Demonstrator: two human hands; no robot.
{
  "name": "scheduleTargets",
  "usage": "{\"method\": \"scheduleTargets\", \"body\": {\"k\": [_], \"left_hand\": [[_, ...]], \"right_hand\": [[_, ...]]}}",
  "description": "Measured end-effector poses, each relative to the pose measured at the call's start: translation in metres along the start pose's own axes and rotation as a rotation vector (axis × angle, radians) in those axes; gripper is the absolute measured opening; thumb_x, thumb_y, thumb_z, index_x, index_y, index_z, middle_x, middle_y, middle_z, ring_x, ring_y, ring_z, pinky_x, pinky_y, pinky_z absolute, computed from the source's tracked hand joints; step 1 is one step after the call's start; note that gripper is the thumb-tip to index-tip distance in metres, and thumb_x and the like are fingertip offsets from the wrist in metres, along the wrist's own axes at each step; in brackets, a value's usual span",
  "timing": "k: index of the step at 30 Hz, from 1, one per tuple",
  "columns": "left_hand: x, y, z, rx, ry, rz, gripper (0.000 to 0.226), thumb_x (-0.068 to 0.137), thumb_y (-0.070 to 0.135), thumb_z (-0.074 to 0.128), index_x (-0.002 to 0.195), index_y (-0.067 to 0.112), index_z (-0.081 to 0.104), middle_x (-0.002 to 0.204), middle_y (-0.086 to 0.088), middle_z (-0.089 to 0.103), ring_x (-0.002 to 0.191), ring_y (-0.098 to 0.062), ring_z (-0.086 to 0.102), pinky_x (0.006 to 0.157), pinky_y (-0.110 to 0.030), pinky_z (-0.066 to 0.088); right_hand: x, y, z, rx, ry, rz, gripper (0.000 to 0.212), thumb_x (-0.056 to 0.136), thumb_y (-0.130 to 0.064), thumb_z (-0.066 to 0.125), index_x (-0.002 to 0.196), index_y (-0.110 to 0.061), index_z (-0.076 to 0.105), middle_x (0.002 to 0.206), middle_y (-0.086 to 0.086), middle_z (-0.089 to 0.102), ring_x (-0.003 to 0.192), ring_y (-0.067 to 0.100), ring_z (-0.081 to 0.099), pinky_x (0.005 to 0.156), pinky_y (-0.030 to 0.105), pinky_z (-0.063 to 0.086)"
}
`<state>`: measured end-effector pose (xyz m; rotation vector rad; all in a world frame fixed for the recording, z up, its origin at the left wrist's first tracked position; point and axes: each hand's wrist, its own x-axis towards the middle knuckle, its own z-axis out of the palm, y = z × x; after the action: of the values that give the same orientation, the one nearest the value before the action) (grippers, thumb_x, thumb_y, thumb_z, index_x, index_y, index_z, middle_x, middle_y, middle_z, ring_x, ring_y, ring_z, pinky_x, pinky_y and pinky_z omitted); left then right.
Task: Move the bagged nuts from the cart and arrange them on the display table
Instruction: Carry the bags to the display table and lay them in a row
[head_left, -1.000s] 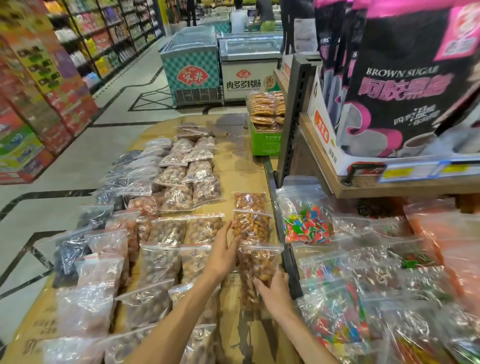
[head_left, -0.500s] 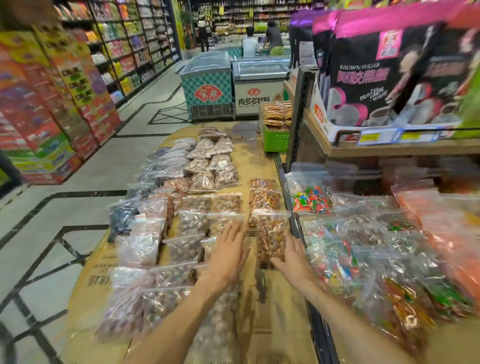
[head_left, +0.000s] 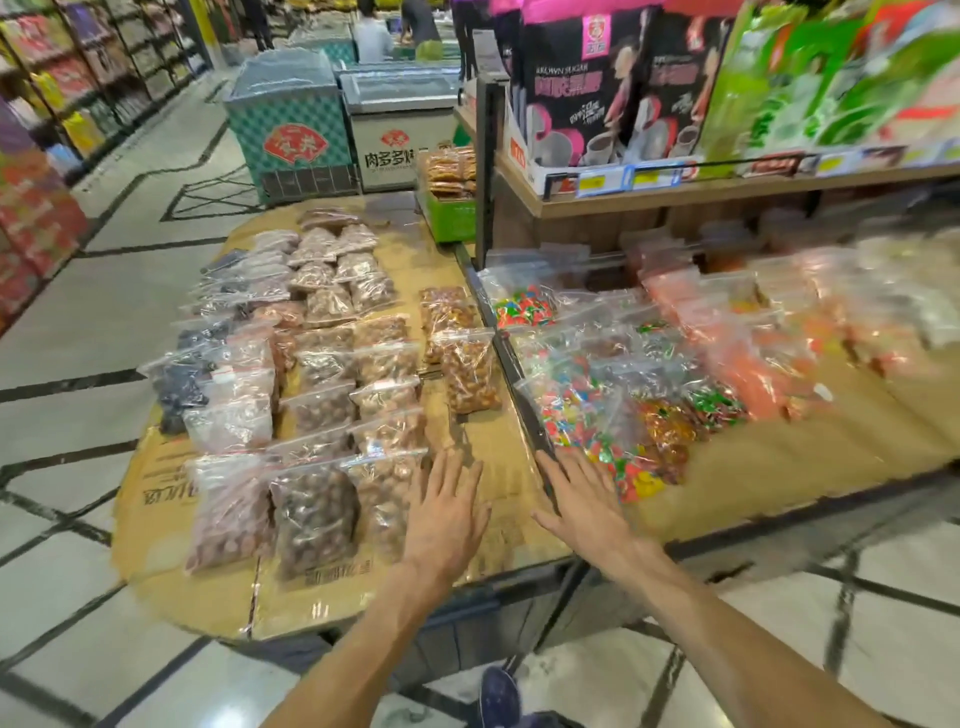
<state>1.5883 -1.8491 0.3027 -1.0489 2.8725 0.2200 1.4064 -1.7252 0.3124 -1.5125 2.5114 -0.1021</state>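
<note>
Both hands, left hand (head_left: 445, 512) and right hand (head_left: 586, 503), hover flat, each grip apart, empty; the peanut bag (head_left: 470, 370) on the cardboard-covered counter (head_left: 498, 441) looks floppy, slippery, best pinched near its seal

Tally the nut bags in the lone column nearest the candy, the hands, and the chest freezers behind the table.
Nut bags in that column: 3
Hands: 2, left hand, right hand
Chest freezers: 2
Total: 7
</note>
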Motion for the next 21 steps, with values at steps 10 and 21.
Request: {"method": "scheduleTargets", "body": {"k": [10, 21], "left_hand": [[-0.078, 0.108, 0.032, 0.058, -0.009, 0.243, 0.067, 0.098, 0.053, 0.034, 0.14, 0.014, 0.068, 0.145, -0.014, 0.065, 0.137, -0.037, 0.06, 0.106, -0.066, 0.051], [-0.089, 0.326, 0.069, 0.117, -0.07, 0.477, 0.073, 0.102, 0.057, 0.016, 0.159, 0.023, 0.047, 0.168, -0.006, 0.037, 0.158, -0.031, 0.03, 0.128, -0.059, 0.013]], "right_hand": [[-0.162, 0.065, 0.004, -0.004, -0.035, 0.238, 0.091, 0.099, -0.07, 0.049, 0.17, -0.025, 0.013, 0.176, 0.005, 0.019, 0.163, 0.027, 0.013, 0.13, 0.055, 0.011], [-0.31, 0.247, 0.039, 0.082, 0.034, 0.549, 0.081, 0.081, -0.074, 0.058, 0.142, -0.022, 0.066, 0.142, 0.013, 0.067, 0.135, 0.038, 0.061, 0.106, 0.064, 0.049]]}}
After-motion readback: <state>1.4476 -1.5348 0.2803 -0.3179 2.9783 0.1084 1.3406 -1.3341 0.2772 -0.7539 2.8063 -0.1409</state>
